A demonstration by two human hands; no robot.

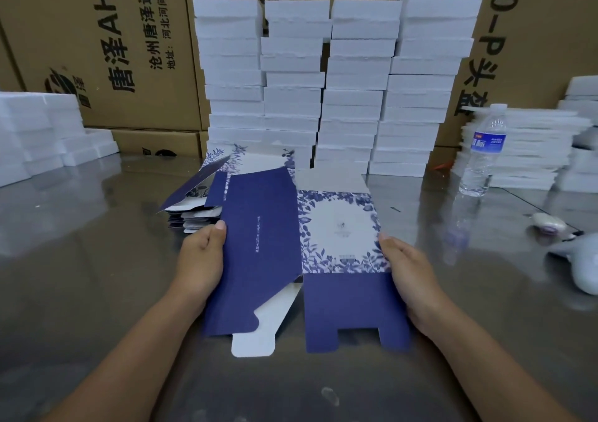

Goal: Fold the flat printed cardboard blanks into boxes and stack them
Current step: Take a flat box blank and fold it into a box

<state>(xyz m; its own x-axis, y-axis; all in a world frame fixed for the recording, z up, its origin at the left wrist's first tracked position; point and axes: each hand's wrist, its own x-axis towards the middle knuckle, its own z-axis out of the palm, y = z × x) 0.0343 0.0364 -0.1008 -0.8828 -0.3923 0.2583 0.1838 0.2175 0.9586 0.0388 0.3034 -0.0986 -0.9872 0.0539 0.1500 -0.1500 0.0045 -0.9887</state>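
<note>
A blue and white printed cardboard blank (336,237) is partly opened into a box shape above the steel table (97,276). My left hand (202,259) grips its dark blue side panel, thumb on top. My right hand (406,272) holds the right edge of the floral face. A white flap (259,327) and a notched blue flap (356,311) hang toward me. Behind the blank lies a pile of flat printed blanks (200,208), with one blank (259,159) leaning against the foam.
Tall stacks of white foam blocks (323,88) stand behind, with brown cartons (106,49) at the back. More foam sits at the left (38,133) and right (534,149). A water bottle (483,152) and a white tool (579,266) are on the right.
</note>
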